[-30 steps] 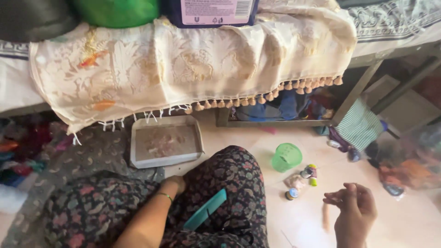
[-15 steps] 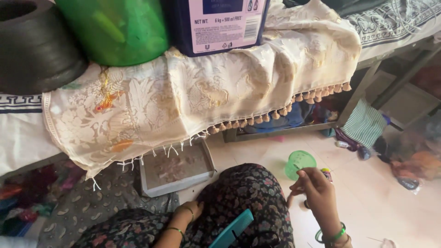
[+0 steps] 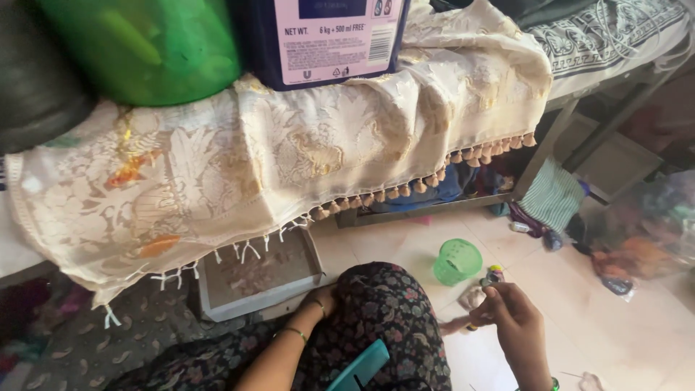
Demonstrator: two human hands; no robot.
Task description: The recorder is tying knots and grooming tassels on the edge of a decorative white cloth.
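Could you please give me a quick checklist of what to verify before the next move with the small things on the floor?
1. Right hand at the small items: ok, fingers pinched around something tiny.
2. What it pinches: cannot tell.
3. Green basket upright, beside the hand: ok.
4. Left hand free: not ok, it rests between knee and grey tray.
5. Tray reachable: ok, though partly under the fringed cloth.
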